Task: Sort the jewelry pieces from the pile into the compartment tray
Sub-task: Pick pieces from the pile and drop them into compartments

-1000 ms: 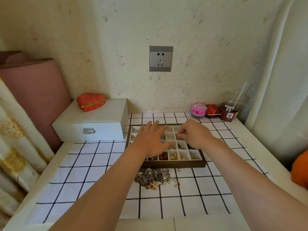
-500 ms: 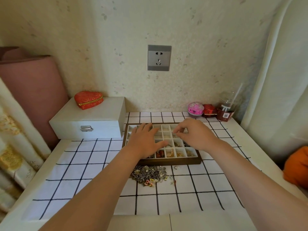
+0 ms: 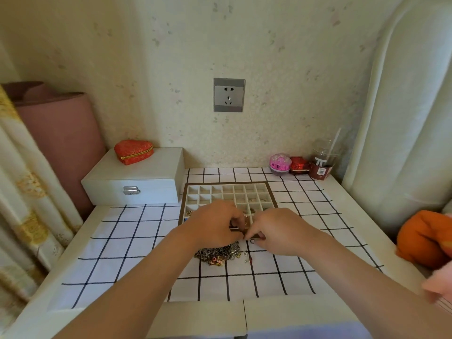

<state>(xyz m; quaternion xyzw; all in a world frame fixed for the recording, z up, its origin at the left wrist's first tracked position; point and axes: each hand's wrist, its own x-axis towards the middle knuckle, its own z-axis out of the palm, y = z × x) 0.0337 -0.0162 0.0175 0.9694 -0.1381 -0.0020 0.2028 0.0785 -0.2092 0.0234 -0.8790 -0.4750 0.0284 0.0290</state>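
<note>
The pile (image 3: 220, 253) of jewelry is lying on the checked cloth (image 3: 137, 231) on the surface (image 3: 325, 189), just in front of the tray (image 3: 230, 192), with a few loose pieces (image 3: 247, 256) sitting just beside it on its right. I am holding both my hands together over the tray's near edge, right above the far side of the pile. My left hand (image 3: 215, 222) is curling inward, its fingers (image 3: 236, 220) bent and bunched toward the right hand; I cannot tell whether they are pinching anything. My right hand (image 3: 276, 231) is curling the same way, its fingers (image 3: 255, 234) pressed close and meeting the left ones over something small and dark, too small to make out. A small ring (image 3: 252, 241) is lying on the cloth just under my right fingers. The tray's far compartments are showing bare, while a few toward the right and the near left are holding small pieces; the near row is mostly hidden behind my hands. A white box (image 3: 137, 179) is standing left of the tray with a red heart pouch (image 3: 133, 151) on its lid. At the back right a pink ball (image 3: 280, 163), a red packet (image 3: 299, 164) and a cup (image 3: 322, 162) with a straw are lined up along the wall, well apart from the tray.
</note>
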